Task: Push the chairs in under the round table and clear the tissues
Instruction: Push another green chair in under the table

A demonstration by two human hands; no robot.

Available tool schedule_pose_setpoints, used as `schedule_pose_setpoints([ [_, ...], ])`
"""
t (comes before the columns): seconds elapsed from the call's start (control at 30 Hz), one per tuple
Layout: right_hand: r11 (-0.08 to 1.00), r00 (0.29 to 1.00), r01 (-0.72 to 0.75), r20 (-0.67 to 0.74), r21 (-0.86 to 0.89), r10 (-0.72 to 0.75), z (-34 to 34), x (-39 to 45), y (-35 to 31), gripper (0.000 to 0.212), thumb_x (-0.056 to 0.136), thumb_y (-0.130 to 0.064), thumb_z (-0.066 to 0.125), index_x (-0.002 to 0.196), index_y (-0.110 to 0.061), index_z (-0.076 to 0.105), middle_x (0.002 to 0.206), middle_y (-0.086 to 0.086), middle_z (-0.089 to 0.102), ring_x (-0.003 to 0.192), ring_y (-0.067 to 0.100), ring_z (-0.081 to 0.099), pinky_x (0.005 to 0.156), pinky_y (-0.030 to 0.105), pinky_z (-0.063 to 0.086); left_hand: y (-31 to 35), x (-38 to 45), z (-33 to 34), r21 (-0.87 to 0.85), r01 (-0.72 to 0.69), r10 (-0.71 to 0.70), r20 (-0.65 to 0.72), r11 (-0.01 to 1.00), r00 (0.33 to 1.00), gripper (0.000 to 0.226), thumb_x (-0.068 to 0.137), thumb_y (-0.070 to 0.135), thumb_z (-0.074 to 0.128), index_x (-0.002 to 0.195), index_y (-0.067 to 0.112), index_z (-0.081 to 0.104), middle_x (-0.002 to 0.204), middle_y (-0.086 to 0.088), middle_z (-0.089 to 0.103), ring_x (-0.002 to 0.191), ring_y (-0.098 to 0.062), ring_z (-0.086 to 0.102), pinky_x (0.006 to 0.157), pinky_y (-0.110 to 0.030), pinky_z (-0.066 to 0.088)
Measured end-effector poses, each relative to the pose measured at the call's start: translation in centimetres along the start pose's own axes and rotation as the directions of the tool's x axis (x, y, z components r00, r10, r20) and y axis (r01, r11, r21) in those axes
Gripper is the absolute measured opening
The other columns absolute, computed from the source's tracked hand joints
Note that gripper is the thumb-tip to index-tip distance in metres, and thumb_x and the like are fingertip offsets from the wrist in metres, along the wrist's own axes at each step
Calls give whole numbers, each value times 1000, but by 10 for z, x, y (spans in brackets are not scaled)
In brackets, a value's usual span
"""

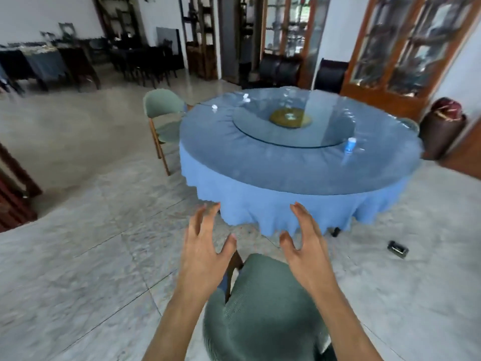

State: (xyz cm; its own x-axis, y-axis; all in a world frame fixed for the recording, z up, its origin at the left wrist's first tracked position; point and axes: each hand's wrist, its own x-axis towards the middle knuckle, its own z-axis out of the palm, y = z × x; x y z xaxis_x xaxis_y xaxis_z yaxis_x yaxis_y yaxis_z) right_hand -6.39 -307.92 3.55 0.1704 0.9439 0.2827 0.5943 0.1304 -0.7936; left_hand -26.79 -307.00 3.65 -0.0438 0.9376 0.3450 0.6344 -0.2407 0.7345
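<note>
Both hands, the left hand (pixel 205 252) and the right hand (pixel 308 250), hover spread and empty over the backrest of the near green chair (pixel 263 308), apparently poised to grip it because it stands apart from the round table (pixel 286 183). Another chair (pixel 164 113) stands at the far left edge, and crumpled tissues (pixel 246 98) lie on the far side of the top.

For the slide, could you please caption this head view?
Both open hands, left hand and right hand, hover above the near green chair facing the round table with crumpled tissues.
</note>
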Motion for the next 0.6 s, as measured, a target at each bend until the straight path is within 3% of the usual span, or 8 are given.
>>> schedule_pose_setpoints([
  [0.1, 997, 992, -75, -104, -25, 72, -7, -20, -6, 58, 92, -14, 59, 146, -22, 41, 155, -7, 35, 143, 7, 29, 111, 16, 21, -1, 5, 4, -70, -63, 70, 90, 996, 993, 61, 89, 35, 61, 144, 39, 35, 153, 9, 30, 140, -14, 32, 110, -36, 34],
  [0.33, 982, 958, -181, -234, -56, 163, -9, -64, -15, 55, 94, -17, 58, 146, -22, 41, 155, -4, 36, 145, 11, 29, 110, 21, 25, -5, -5, 6, -117, -173, 197, 244, 978, 950, 62, 90, 39, 60, 146, 37, 35, 155, 10, 27, 142, -11, 28, 110, -29, 29],
  [0.5, 966, 935, -247, -280, -74, 217, -6, -86, -5, 56, 94, -17, 58, 147, -22, 38, 156, -6, 34, 145, 11, 26, 109, 22, 23, -12, -17, 18, -144, -146, 187, 337, 979, 923, 60, 90, 42, 57, 145, 39, 34, 153, 14, 28, 142, -8, 27, 111, -31, 30],
  [0.6, 938, 898, -346, -293, -11, 327, 4, -103, 15, 56, 93, -23, 57, 146, -26, 38, 156, -3, 36, 137, 17, 38, 110, 31, 31, -33, -32, 34, -151, -49, 105, 394, 987, 913, 60, 90, 40, 60, 145, 37, 36, 152, 14, 31, 141, -9, 27, 112, -35, 31],
])
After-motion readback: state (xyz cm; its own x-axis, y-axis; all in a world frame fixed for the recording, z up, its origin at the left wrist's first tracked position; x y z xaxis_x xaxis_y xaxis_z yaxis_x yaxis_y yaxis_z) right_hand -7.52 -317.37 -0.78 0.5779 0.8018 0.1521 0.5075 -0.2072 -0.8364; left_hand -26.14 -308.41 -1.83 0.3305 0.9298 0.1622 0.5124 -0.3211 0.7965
